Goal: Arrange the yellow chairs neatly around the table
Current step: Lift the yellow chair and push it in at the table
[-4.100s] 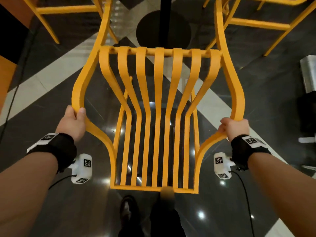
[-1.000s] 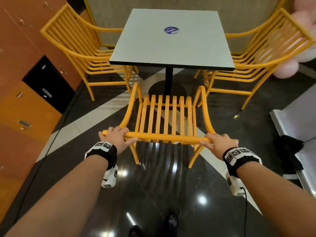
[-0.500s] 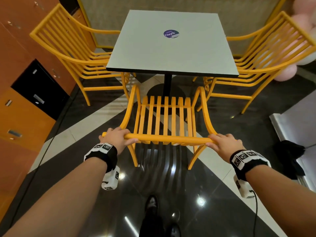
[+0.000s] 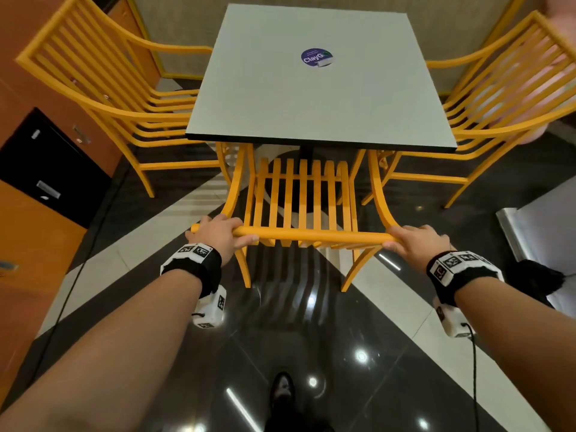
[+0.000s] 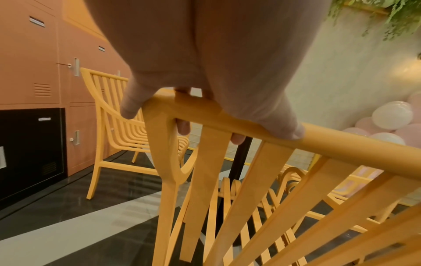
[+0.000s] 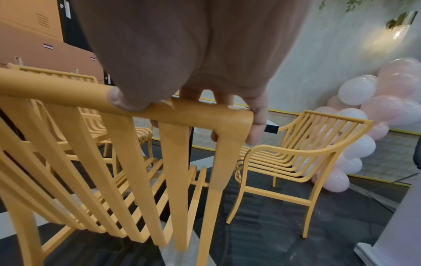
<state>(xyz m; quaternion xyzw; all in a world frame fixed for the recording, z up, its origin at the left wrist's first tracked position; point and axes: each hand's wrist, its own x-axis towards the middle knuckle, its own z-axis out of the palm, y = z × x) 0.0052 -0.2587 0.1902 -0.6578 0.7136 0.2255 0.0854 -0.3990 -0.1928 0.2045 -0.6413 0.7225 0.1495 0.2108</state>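
Observation:
A yellow slatted chair stands upright at the near side of the square grey table, its seat front just under the table's edge. My left hand grips the left end of the chair's top rail. My right hand grips the right end of the same rail. In both wrist views the fingers curl over the rail. Two more yellow chairs stand at the table, one on the left and one on the right.
Orange and black lockers line the left wall. Pink and white balloons sit behind the right chair. A grey step or platform with a dark object lies to the right. The floor is glossy black with white stripes.
The chair has slid forward toward the table, with its seat front now under the table's edge. Both hands kept their hold on the top rail and moved forward with it.

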